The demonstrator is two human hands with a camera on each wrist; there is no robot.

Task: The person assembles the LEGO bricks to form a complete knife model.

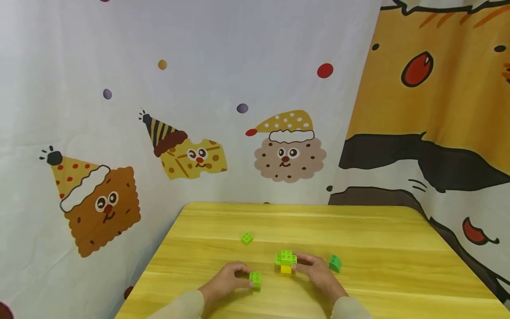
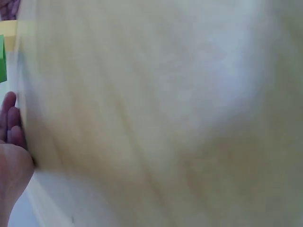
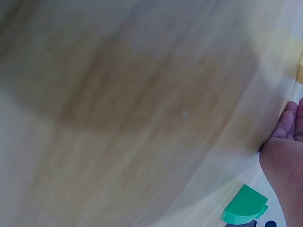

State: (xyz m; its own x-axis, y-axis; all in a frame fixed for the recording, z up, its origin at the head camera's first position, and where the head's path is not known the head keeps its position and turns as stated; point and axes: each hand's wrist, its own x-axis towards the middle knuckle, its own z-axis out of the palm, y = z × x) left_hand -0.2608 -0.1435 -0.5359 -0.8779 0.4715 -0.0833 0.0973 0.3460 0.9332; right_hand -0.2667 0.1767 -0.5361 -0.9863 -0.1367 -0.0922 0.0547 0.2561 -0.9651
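In the head view my left hand (image 1: 228, 282) pinches a lime green toy brick (image 1: 255, 281) between thumb and fingers, low over the table. To its right, my right hand (image 1: 318, 271) grips the side of a small stack of building bricks (image 1: 286, 257), lime green on top with a yellow brick (image 1: 285, 269) below. The left wrist view catches part of the left hand (image 2: 14, 165) and a green brick (image 2: 2, 59) at its edge. Only the heel and some fingers of the right hand (image 3: 284, 151) show in the right wrist view.
A loose lime green brick (image 1: 247, 239) lies farther back on the wooden table (image 1: 207, 221). Just right of my right hand sits a darker green curved brick (image 1: 335, 263), also visible in the right wrist view. A cartoon-printed curtain (image 1: 223, 66) hangs behind the table.
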